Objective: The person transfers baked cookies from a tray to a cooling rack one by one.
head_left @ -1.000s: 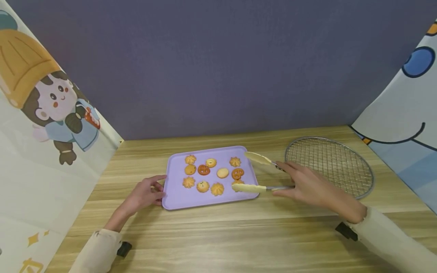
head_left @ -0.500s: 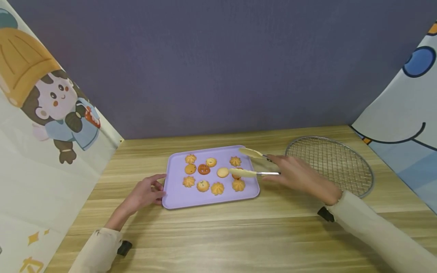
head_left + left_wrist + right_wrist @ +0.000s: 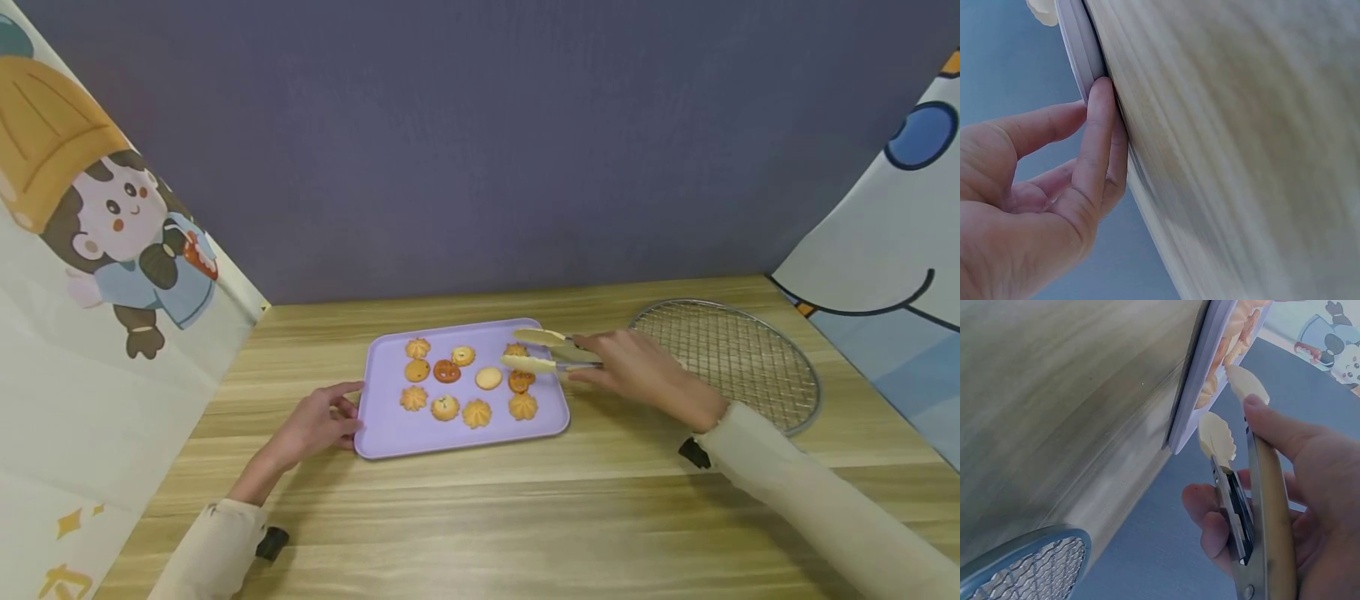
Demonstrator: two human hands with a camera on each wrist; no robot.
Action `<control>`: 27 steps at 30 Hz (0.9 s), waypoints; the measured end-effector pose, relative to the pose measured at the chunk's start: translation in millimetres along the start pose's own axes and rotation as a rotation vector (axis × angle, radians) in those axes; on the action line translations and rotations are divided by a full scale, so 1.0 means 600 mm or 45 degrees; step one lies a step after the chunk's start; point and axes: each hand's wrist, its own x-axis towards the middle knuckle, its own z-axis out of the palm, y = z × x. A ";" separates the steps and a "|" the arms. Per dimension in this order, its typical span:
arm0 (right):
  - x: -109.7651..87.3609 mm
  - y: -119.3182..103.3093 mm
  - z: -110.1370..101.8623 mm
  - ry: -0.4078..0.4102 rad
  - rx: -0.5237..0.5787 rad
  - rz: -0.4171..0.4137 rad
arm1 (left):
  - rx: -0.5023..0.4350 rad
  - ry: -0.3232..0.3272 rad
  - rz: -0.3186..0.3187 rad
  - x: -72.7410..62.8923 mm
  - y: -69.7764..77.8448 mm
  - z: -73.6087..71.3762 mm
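Observation:
In the head view a lilac tray lies on the table with several cookies spread over it. My left hand is at its left edge, and in the left wrist view the thumb and fingertips hold the tray's rim. My right hand grips metal tongs with cream tips. The tongs are spread, their tips over the tray's right part, one on either side of a star-shaped cookie that they partly hide. A pretzel-shaped cookie lies just nearer to me.
A round wire rack with a metal rim lies on the table to the right, partly behind my right hand. A dark grey panel rises at the back, and printed panels stand at left and right.
My right hand has moved left and away from me with the tongs, from the near right cookie to the far right one. The tong tips are closer together. My left hand stays at the tray.

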 end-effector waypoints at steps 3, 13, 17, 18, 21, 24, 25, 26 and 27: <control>0.004 0.000 0.001 -0.022 -0.009 0.020 | -0.009 -0.001 -0.010 -0.001 0.002 0.001; 0.018 -0.013 -0.004 -0.089 -0.063 0.070 | -0.003 0.002 -0.017 -0.001 0.005 0.001; 0.024 -0.019 -0.003 -0.084 -0.052 0.090 | -0.003 0.004 -0.025 -0.001 0.008 0.000; 0.025 -0.020 -0.003 -0.082 -0.053 0.095 | -0.009 -0.002 -0.021 -0.001 0.008 0.000; 0.027 -0.022 -0.002 -0.071 -0.059 0.102 | -0.036 -0.006 -0.027 0.000 0.007 0.000; 0.028 -0.022 -0.003 -0.063 -0.064 0.098 | -0.044 -0.011 -0.020 0.001 0.005 0.000; 0.029 -0.022 -0.003 -0.062 -0.063 0.096 | -0.040 -0.006 -0.022 0.001 0.005 0.000; 0.030 -0.022 -0.003 -0.062 -0.061 0.096 | -0.035 -0.005 -0.018 0.001 0.004 0.000; 0.030 -0.023 -0.003 -0.064 -0.058 0.101 | -0.030 -0.004 -0.014 0.001 0.004 0.000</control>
